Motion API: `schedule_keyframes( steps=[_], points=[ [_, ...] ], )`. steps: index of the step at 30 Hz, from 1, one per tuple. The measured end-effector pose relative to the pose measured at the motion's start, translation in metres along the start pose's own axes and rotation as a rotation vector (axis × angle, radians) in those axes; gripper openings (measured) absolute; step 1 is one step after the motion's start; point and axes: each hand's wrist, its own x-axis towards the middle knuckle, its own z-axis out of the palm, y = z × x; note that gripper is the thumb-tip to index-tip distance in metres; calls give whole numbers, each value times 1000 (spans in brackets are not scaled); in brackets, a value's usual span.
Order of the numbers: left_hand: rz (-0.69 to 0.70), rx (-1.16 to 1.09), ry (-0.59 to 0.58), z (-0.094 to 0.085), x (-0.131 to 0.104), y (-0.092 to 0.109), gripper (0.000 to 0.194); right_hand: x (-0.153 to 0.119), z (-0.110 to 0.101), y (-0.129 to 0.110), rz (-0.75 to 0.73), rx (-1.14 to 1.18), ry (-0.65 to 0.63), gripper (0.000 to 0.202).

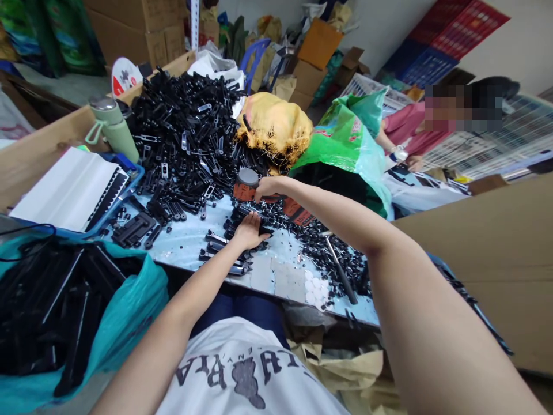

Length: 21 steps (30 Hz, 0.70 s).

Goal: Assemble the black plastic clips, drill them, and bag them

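Power tool (246, 189): orange and black, held over the middle of the blue table (166, 245); its capped head is set to the left, its base to the right, just beyond the left fingertips.
Right hand (270, 185): fingers wrapped around the tool's handle; the forearm is brought in from the right.
Left hand (248, 233): laid palm down on the black pieces, fingers close together, thumb held apart to the right; whether a piece is pinched beneath cannot be told.
Black pieces (217, 238): lined up under the left hand and to its near left, long axes run roughly left to right, right ends a little nearer.
Hand to pieces: the left hand is the nearer, in contact; the right is placed on their far side, with the tool's head above. Contact between tool and piece cannot be made out.
Hammer (341, 274): laid to the right, among small dark fasteners (317, 245).
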Motion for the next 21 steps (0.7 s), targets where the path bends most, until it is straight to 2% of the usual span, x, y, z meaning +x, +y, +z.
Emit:
schedule_keyframes(
  steps=[6, 9, 11, 15, 21],
  points=[
    [39, -16, 1, -7, -7, -1, 83, 19, -1, -11, 95, -221, -175, 18],
    [33, -24, -9, -6, -7, -1, 83, 8, 5, -15, 74, -308, -159, 17],
    [33, -32, -15, -6, -6, 0, 83, -5, 10, -14, 54, -295, -135, 17],
    [19, -48, 6, -4, -4, 4, 88, -27, 18, -9, 28, -233, -193, 15],
    [43, -65, 19, -5, -9, 7, 90, -22, 26, -10, 5, -201, -235, 13]
  ],
)
